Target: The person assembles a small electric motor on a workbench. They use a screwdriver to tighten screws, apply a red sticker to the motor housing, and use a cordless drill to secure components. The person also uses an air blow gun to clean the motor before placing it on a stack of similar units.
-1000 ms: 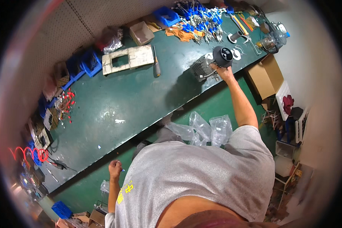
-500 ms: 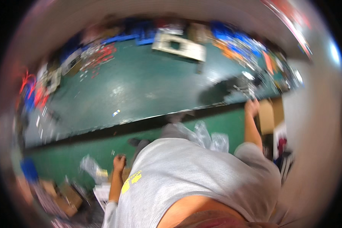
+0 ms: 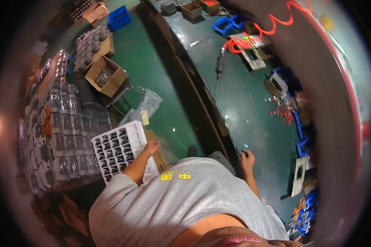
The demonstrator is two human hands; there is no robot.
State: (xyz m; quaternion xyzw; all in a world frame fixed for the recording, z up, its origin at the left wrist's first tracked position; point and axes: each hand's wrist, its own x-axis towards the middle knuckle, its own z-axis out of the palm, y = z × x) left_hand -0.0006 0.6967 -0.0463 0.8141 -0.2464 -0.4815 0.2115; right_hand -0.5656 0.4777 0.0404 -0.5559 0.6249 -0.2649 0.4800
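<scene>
White tray runs behind one forearm; I cannot tell whether left fingers or right fingers grasp.

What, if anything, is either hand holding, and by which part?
No held thing shows, but hidden palms make this uncertain. The left hand is by the white tray, contact unclear; the right hand is at the green bench.

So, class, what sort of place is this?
Probably an assembly workshop: a long green workbench holds a slim tool by a coiled red hose, and a white tray holds rows of small black parts.
</scene>
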